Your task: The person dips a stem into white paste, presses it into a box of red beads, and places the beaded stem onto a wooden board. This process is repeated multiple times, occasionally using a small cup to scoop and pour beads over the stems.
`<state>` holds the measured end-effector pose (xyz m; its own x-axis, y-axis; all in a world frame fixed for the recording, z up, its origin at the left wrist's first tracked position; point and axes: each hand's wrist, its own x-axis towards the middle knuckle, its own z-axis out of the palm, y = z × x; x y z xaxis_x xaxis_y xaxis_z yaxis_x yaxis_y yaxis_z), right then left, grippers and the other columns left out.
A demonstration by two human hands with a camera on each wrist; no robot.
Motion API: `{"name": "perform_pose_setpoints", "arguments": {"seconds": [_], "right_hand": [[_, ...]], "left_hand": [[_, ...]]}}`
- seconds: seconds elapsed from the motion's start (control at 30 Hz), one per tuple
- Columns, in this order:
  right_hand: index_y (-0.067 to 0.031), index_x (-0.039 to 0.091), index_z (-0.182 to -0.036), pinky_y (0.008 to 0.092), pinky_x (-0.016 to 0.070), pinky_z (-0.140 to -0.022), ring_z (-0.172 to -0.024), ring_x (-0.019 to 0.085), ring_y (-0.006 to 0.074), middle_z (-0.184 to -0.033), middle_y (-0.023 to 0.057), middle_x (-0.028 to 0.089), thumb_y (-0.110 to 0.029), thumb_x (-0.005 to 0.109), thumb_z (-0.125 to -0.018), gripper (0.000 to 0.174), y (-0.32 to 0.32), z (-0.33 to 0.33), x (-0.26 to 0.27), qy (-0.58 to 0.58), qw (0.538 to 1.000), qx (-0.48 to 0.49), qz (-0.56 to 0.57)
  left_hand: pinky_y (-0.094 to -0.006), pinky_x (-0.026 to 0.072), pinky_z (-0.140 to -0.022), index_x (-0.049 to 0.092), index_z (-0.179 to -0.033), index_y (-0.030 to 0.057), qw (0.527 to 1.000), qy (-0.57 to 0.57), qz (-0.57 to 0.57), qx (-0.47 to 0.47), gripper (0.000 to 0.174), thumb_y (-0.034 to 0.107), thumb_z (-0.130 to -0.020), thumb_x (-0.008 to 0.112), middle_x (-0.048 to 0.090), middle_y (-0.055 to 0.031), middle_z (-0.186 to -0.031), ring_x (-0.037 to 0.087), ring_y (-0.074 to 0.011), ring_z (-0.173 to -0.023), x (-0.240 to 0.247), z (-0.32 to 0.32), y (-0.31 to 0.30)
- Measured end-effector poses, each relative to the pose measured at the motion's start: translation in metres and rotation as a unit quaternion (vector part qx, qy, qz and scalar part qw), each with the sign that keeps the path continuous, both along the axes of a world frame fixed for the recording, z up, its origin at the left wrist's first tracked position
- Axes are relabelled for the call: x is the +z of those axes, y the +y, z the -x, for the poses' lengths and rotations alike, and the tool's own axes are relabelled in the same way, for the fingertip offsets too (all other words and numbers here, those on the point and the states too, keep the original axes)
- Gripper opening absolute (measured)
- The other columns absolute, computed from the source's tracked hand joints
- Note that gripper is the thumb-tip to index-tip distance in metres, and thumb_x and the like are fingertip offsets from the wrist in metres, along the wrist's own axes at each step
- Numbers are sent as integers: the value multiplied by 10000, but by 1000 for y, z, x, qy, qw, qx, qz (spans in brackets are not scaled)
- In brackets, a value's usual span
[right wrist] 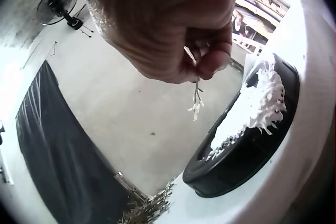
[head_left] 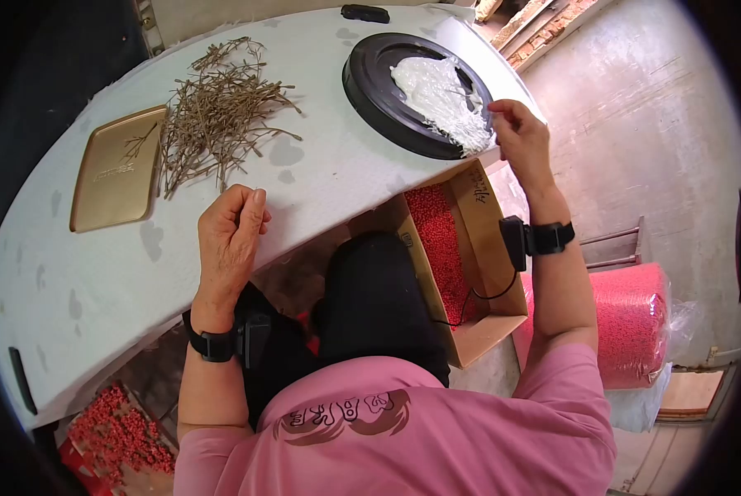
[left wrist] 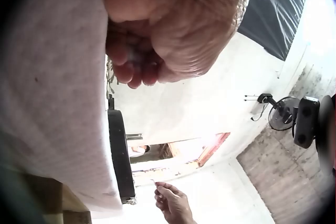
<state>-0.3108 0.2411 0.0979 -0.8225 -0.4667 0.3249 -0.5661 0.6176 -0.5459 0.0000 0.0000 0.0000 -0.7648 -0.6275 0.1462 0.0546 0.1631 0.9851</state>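
My right hand (head_left: 521, 140) pinches a small twig (right wrist: 196, 100) between thumb and fingertips; its forked lower tips are coated white. It is raised beside the right rim of a round black lid-like dish (head_left: 366, 99). Thick white paste (head_left: 428, 87) is spread over part of the dish, ridged toward the near edge. My left hand (head_left: 230, 236) is at the front of the table, fingers loosely curled, with no object showing in it. Beyond that hand lies a heap of dry brown branched twigs (head_left: 217, 107). A gold tray (head_left: 110, 194) beside the heap bears a few sprigs.
The white-covered table (head_left: 321, 178) has a curved front edge near my lap. Below it, a cardboard box (head_left: 490, 248) holds small red beads (head_left: 436, 240). A clear bag of red pieces (head_left: 631, 322) stands to the right. Red clusters (head_left: 122, 434) sit low at left.
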Motion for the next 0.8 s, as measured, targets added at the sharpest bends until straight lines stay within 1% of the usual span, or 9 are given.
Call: {"name": "perform_pose_setpoints", "arguments": {"seconds": [0.07, 0.13, 0.17, 0.2, 0.3, 0.4, 0.7, 0.8], "right_hand": [[-41, 722, -963, 383, 523, -829, -856, 683, 256, -922, 155, 697, -111, 587, -882, 172, -6, 4, -5, -24, 998, 2, -54], [-47, 721, -938, 392, 519, -834, -862, 671, 292, -903, 163, 682, -112, 577, -871, 172, -3, 11, -6, 104, 986, 42, -123], [-50, 721, -926, 396, 517, -836, -865, 665, 310, -893, 167, 674, -112, 572, -866, 172, -4, 12, -8, 164, 972, 63, -155], [-56, 720, -903, 405, 510, -849, -889, 650, 338, -895, 168, 663, -113, 572, -853, 167, -5, 9, -5, 172, 967, 67, -176], [-54, 722, -899, 405, 506, -865, -911, 649, 331, -914, 166, 662, -115, 578, -853, 163, -7, 6, 1, 170, 952, 72, -246], [-54, 727, -904, 408, 503, -877, -933, 646, 328, -927, 169, 662, -115, 576, -856, 169, -5, 7, 4, 160, 942, 65, -288], [-74, 737, -899, 408, 502, -879, -966, 647, 325, -941, 171, 664, -129, 584, -851, 169, 8, 3, 26, 144, 922, 47, -356], [-65, 732, -882, 407, 502, -877, -965, 646, 328, -946, 169, 664, -128, 581, -852, 167, 16, 6, 30, 129, 918, 60, -371]], "left_hand": [[-214, 391, -607, 579, -824, 52, 1000, 9, -7, 2, 270, 236, -1020, 554, 563, 13, -746, 485, -64, -665, 0, 0, -1], [-213, 387, -604, 579, -822, 52, 1000, 10, -8, 0, 272, 236, -1021, 552, 562, 15, -745, 483, -62, -664, 2, 3, 3], [-213, 385, -602, 579, -822, 52, 1000, 7, -7, 0, 273, 236, -1021, 550, 561, 16, -744, 483, -61, -664, 2, 3, 3], [-213, 384, -601, 579, -822, 52, 1000, 10, -7, 0, 273, 237, -1022, 550, 561, 16, -744, 482, -60, -663, 1, 3, 2], [-213, 383, -600, 580, -823, 51, 1000, 14, -10, -3, 274, 237, -1022, 549, 561, 16, -744, 479, -60, -660, -1, 3, 2], [-215, 387, -604, 581, -825, 49, 1000, 10, -10, -4, 274, 236, -1023, 548, 562, 14, -746, 477, -62, -660, 0, 2, 2], [-222, 396, -618, 576, -826, 41, 1000, 13, -6, -9, 273, 226, -1025, 543, 555, 8, -749, 475, -69, -667, 0, 1, 1], [-221, 393, -616, 573, -824, 42, 1000, 16, -8, -8, 272, 224, -1025, 542, 551, 10, -747, 472, -69, -665, -1, 1, 1]]}}
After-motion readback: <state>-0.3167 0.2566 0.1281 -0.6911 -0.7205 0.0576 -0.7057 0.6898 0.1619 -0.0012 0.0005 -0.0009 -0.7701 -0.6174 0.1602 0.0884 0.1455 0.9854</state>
